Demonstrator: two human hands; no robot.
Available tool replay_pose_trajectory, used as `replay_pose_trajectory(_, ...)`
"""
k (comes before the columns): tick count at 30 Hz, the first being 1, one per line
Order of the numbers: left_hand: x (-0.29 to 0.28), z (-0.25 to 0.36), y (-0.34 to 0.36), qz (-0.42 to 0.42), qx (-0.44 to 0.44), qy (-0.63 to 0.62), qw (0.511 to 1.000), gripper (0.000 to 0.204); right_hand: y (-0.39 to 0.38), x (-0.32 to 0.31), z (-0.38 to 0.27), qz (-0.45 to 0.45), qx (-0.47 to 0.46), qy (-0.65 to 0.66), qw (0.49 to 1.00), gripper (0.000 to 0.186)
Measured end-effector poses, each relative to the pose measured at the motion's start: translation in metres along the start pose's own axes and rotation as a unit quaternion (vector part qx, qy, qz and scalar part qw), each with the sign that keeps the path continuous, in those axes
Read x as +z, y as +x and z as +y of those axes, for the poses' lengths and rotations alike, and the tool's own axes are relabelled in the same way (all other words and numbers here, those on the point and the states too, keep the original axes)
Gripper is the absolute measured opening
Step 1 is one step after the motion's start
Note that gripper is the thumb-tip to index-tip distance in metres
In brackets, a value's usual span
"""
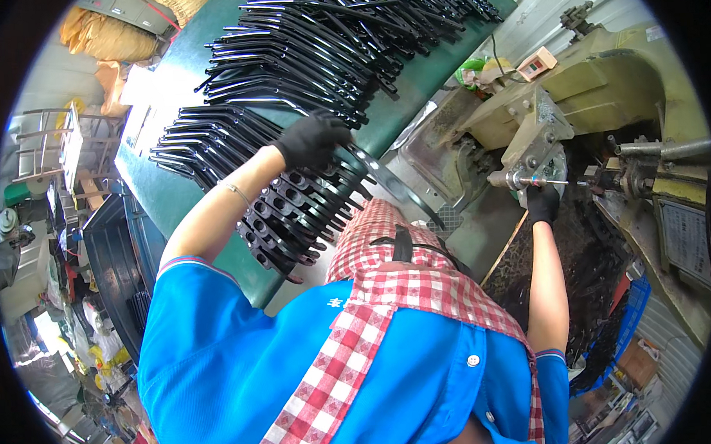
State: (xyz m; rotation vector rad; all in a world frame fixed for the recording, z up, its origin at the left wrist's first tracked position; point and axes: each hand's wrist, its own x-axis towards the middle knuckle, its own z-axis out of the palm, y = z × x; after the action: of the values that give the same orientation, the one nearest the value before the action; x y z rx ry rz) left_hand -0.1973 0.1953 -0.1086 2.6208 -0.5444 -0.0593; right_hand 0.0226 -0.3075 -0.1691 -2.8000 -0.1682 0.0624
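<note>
My left hand point(313, 141), in a black glove, is closed around one end of a bent black metal bar point(393, 185). The bar slants down to the right, over the gap between the table and the machine. Behind that hand lie rows of glossy black bent rods point(287, 48). Just below it are several black flat parts with holes point(281, 213). My right hand point(543, 204), also black-gloved, is at the machine's metal fitting point(518, 179), beside a thin horizontal metal pin point(556, 182). Its fingers look closed; what they grip is hidden.
The green table point(190, 75) carries the rods. A heavy olive-green machine point(601, 84) stands at the right, with a small switch box point(536, 63) behind it. Below my right hand is a dark, dirty tray-like surface point(561, 270), beside a blue crate point(633, 314). A dark bin point(106, 254) stands left.
</note>
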Motion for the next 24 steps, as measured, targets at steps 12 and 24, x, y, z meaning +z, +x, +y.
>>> replay_pose_trajectory(12,-0.017,-0.027,-0.046,-0.004,-0.363,0.098,0.927,0.023,-0.003,-0.042,-0.005,-0.031,-0.011,0.598,0.801,0.011)
replay_pose_trajectory(24,-0.017,-0.078,-0.034,0.036,-0.119,0.205,0.971,0.027,-0.057,-0.131,-0.114,0.016,-0.078,0.596,0.799,0.023)
